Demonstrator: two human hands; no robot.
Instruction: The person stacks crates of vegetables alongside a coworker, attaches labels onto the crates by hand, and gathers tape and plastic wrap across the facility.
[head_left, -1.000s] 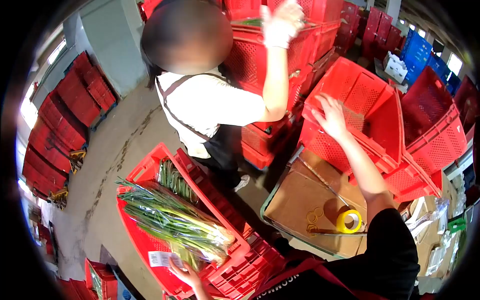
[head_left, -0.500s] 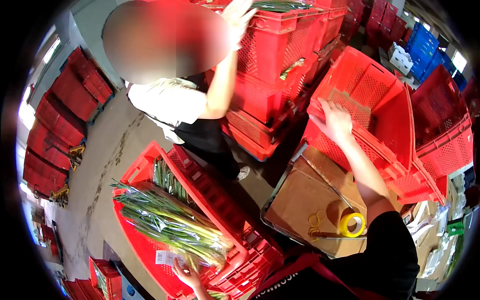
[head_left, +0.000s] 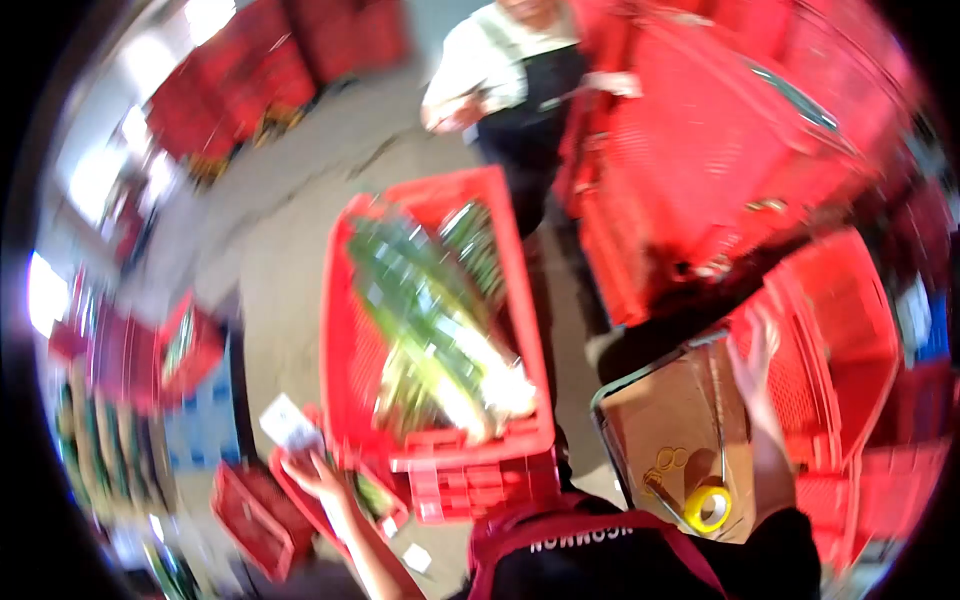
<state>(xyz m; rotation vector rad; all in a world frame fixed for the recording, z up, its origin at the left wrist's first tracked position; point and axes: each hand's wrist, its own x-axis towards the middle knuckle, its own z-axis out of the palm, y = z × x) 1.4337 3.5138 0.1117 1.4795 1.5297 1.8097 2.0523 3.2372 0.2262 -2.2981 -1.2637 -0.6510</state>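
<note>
- While the left hand (head_left: 318, 476) pinches a white label (head_left: 289, 423) by its lower end, the label shows just outside the near left corner of the packed crate (head_left: 500, 448).
- In that crate, a film-wrapped bundle of greens (head_left: 430, 310) lies slantwise, leaves toward the far left corner, pale ends near the near right corner; a second bundle (head_left: 472, 245) lies along the right edge.
- The right hand (head_left: 755, 355), its fingers apart, is at the left edge of another red crate (head_left: 800, 375); blur hides whether it grips.
- A light pinch on the label's margin should keep it flat and its face uncovered.
- Best to keep the right forearm clear of the yellow tape (head_left: 708, 509) near the brown surface's (head_left: 640, 415) near edge.
</note>
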